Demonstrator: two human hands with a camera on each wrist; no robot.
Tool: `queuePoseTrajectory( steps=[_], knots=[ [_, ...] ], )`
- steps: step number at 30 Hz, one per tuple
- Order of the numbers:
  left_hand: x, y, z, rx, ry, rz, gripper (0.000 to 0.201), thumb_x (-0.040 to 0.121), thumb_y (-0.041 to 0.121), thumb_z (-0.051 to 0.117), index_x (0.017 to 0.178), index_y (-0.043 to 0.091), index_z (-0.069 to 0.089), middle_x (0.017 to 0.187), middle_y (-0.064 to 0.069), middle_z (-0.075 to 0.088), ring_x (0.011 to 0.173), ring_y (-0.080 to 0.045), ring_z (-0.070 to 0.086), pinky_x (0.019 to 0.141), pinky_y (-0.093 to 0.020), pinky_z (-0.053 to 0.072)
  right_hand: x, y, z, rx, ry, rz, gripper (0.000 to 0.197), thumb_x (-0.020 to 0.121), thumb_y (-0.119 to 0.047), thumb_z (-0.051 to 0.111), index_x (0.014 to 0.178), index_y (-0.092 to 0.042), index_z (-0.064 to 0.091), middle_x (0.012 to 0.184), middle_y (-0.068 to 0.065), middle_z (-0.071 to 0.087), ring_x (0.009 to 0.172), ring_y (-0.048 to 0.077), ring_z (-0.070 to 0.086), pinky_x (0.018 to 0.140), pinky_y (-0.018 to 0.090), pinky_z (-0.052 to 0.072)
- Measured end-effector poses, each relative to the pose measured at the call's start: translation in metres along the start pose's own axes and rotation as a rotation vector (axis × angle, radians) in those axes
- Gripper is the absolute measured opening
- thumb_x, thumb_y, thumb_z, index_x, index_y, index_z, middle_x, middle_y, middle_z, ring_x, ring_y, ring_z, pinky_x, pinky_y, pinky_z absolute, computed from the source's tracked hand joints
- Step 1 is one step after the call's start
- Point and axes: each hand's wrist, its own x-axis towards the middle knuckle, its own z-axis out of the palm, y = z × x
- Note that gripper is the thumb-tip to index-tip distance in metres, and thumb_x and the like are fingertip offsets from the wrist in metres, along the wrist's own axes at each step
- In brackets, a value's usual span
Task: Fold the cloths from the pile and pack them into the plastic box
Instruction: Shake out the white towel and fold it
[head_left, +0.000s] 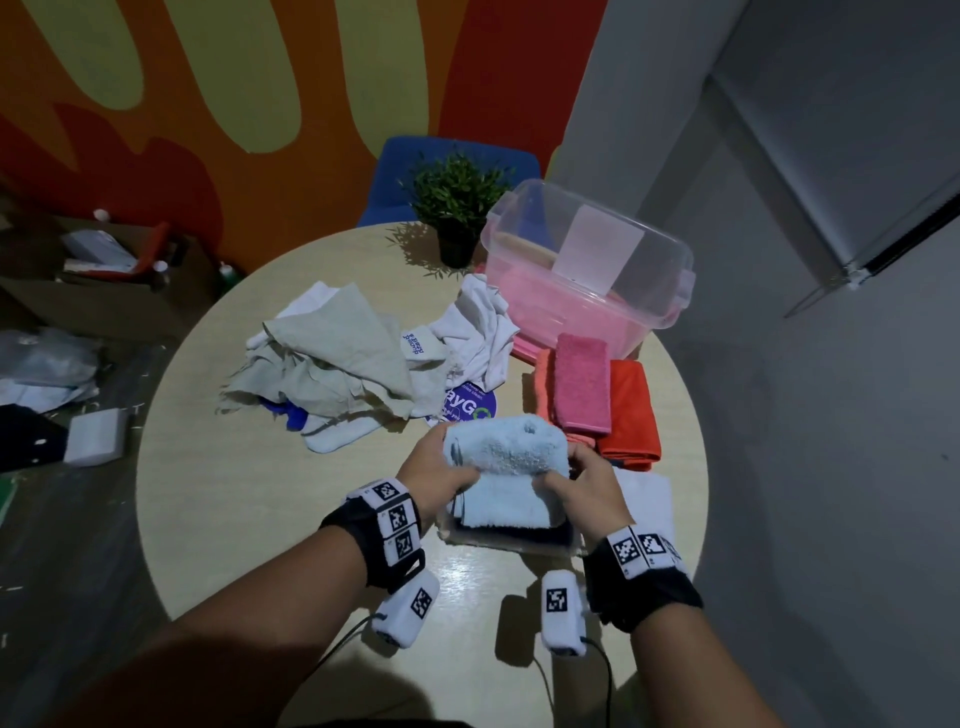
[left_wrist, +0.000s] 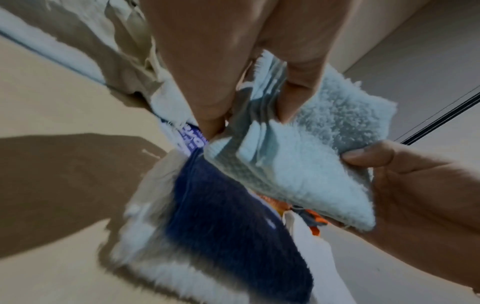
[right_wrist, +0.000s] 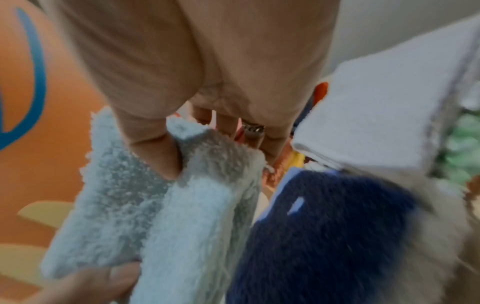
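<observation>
Both hands hold a fluffy light blue cloth (head_left: 506, 447) near the table's front, its upper half doubled over. My left hand (head_left: 436, 467) pinches its left edge (left_wrist: 298, 164) between thumb and fingers, and my right hand (head_left: 576, 483) pinches the right edge (right_wrist: 155, 216). Under it lies a dark blue cloth (head_left: 519, 535), also seen in the left wrist view (left_wrist: 228, 216). The unfolded pile (head_left: 343, 358) of beige and white cloths sits mid-table. The clear plastic box (head_left: 660, 249) with a pink bottom stands at the back right.
Folded pink (head_left: 582, 389) and orange-red (head_left: 631, 410) cloths lie in front of the box. A white folded cloth (head_left: 647, 499) lies by my right wrist. A potted plant (head_left: 457, 202) and a blue chair (head_left: 400, 171) are at the far side. Bare round table (head_left: 234, 493) shows on the left.
</observation>
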Motion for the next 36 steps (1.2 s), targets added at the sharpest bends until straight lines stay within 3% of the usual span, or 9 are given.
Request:
queuePoseTrajectory(
  steps=[6,9,11,15,19,22,27,31,36],
  knots=[
    [-0.010,0.050,0.006,0.134,-0.058,0.464,0.045,0.068,-0.022,0.058,0.091,0.013,0.073,0.096,-0.004,0.074,0.098,-0.020,0.066,0.085,-0.034,0.052,0.005,-0.010,-0.021,-0.165,0.117,-0.416,0.033,0.074,0.013,0.067,0.090,-0.014,0.059,0.108,0.008,0.057,0.098,-0.005,0.052,0.088,0.012,0.041],
    [-0.009,0.051,0.015,0.439,0.029,0.683,0.068,0.059,-0.030,0.055,0.087,0.030,0.073,0.122,0.020,0.060,0.119,-0.011,0.047,0.100,-0.013,0.031,0.004,-0.003,-0.028,0.052,0.044,-0.258,0.021,0.080,-0.002,0.064,0.091,-0.017,0.056,0.100,0.021,0.061,0.091,0.022,0.059,0.085,0.044,0.051],
    [-0.009,0.045,0.019,0.478,0.065,0.709,0.072,0.057,-0.031,0.049,0.083,0.031,0.074,0.133,0.024,0.051,0.127,-0.008,0.037,0.104,-0.010,0.024,0.002,-0.002,-0.026,0.264,0.066,-0.142,0.015,0.081,0.002,0.058,0.087,-0.012,0.060,0.089,0.023,0.064,0.080,0.027,0.061,0.078,0.051,0.052],
    [-0.013,0.042,0.021,0.503,0.046,0.719,0.068,0.059,-0.029,0.046,0.079,0.028,0.077,0.147,0.023,0.041,0.135,-0.003,0.028,0.107,-0.011,0.017,-0.001,-0.012,-0.028,0.665,0.161,0.036,0.014,0.082,-0.002,0.057,0.070,-0.004,0.064,0.090,0.014,0.072,0.084,0.029,0.067,0.080,0.040,0.051],
    [-0.009,0.033,0.031,0.473,-0.021,0.632,0.071,0.068,-0.030,0.061,0.082,0.037,0.078,0.159,0.025,0.019,0.148,-0.010,0.015,0.116,-0.019,0.019,-0.002,0.005,-0.033,0.480,0.209,-0.021,0.021,0.073,-0.009,0.083,0.084,-0.015,0.066,0.111,0.015,0.069,0.100,0.031,0.066,0.086,0.044,0.054],
    [-0.023,0.045,0.053,-0.134,-0.228,0.285,0.039,0.086,-0.020,0.056,0.081,0.012,0.078,0.138,0.021,0.053,0.132,-0.014,0.048,0.095,-0.027,0.053,-0.010,0.015,-0.048,0.390,0.202,-0.043,0.044,0.062,-0.012,0.080,0.101,-0.025,0.065,0.116,0.010,0.066,0.104,0.027,0.064,0.086,0.048,0.057],
    [-0.008,0.033,0.094,-0.523,-0.163,-0.087,0.041,0.076,0.010,0.065,0.110,-0.014,0.065,0.116,-0.009,0.069,0.109,-0.028,0.064,0.096,-0.044,0.052,-0.022,0.030,-0.081,0.293,0.218,-0.031,0.050,0.067,0.000,0.075,0.108,-0.026,0.061,0.115,0.007,0.066,0.099,0.027,0.065,0.081,0.046,0.058],
    [0.008,0.014,0.118,0.006,-0.024,0.006,0.037,0.075,0.008,0.081,0.110,0.015,0.070,0.116,-0.008,0.069,0.107,-0.024,0.064,0.096,-0.041,0.053,-0.020,0.038,-0.104,0.235,0.218,-0.045,0.046,0.078,0.013,0.067,0.112,-0.017,0.061,0.117,-0.001,0.066,0.096,0.012,0.064,0.071,0.023,0.053],
    [0.007,-0.004,0.146,0.314,-0.030,0.119,0.031,0.078,0.010,0.080,0.100,0.024,0.064,0.115,0.001,0.060,0.103,-0.014,0.058,0.085,-0.022,0.043,0.000,0.059,-0.122,0.122,0.329,-0.024,0.041,0.079,0.011,0.067,0.102,-0.023,0.066,0.126,-0.006,0.064,0.110,0.020,0.063,0.091,0.040,0.055]
  ],
)
